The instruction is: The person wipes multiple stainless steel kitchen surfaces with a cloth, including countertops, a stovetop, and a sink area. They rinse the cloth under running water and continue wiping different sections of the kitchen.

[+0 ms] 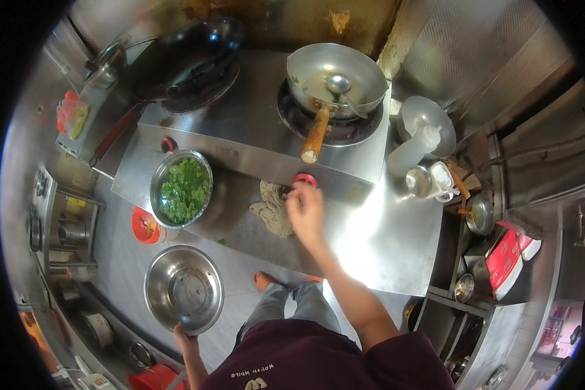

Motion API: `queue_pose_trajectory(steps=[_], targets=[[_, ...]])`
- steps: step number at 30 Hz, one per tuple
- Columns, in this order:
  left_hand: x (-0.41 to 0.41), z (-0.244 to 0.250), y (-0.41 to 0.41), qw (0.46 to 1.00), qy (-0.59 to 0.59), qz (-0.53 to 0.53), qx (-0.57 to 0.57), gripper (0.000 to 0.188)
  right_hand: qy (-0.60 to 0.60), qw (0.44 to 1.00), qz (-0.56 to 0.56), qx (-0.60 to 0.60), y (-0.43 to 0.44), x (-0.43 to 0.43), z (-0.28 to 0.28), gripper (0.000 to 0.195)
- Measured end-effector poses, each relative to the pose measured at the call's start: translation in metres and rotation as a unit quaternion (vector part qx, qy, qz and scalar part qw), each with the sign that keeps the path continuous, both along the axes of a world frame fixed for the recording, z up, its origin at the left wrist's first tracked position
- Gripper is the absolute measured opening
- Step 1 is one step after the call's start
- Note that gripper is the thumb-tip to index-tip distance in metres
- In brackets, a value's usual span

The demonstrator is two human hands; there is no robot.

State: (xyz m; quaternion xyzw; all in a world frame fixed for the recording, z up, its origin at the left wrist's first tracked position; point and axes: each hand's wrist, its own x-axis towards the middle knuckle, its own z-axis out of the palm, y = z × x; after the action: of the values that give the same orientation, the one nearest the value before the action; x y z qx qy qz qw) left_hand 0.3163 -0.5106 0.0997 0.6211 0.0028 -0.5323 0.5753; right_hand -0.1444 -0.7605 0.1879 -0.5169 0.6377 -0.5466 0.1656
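Note:
My left hand (187,336) grips the near rim of a wide stainless steel basin (183,287), which holds no food, only dark specks. My right hand (305,207) is stretched over the stove front, beside the red stove knob (306,179) and a crumpled tan cloth (272,209); its blurred fingers are curled, and whether they touch the knob cannot be told. Behind it a metal saucepan (334,53) with a wooden handle sits on the right burner, with liquid, some green leaves and a ladle (339,84) inside. A steel bowl of green leaves (184,190) stands left.
A black wok (185,63) tilts on the left burner. At the right are a squeeze bottle (414,148), a metal bowl (426,117) and small containers (418,180). A red bucket (146,225) stands on the floor at left. Shelves with pots (72,229) line the left side.

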Motion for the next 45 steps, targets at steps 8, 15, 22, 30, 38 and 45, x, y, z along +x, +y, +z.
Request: queue_pose_trajectory(steps=[8,15,22,30,38,45], targets=[[0.029,-0.011,0.045,0.999,-0.028,0.023,0.014,0.035,0.334,0.923,0.126,0.143,-0.011,0.056,-0.080,0.065],[0.018,0.009,0.041,1.000,-0.005,0.015,0.007,0.039,0.406,0.884,0.147,0.180,-0.082,0.104,-0.082,0.054],[0.028,0.002,0.049,0.984,-0.171,-0.054,0.003,0.037,0.383,0.913,0.072,0.122,-0.004,0.028,-0.100,0.043],[-0.018,0.004,0.003,1.000,0.002,-0.029,0.001,0.039,0.390,0.886,-0.155,0.197,0.173,-0.192,-0.108,0.047],[-0.038,-0.001,0.004,0.999,0.033,-0.030,0.009,0.041,0.372,0.793,-0.348,0.333,0.266,-0.302,-0.093,0.049],[-0.032,0.003,0.027,0.999,0.037,0.005,0.030,0.041,0.295,0.775,-0.441,0.342,0.252,-0.283,-0.092,0.050]])
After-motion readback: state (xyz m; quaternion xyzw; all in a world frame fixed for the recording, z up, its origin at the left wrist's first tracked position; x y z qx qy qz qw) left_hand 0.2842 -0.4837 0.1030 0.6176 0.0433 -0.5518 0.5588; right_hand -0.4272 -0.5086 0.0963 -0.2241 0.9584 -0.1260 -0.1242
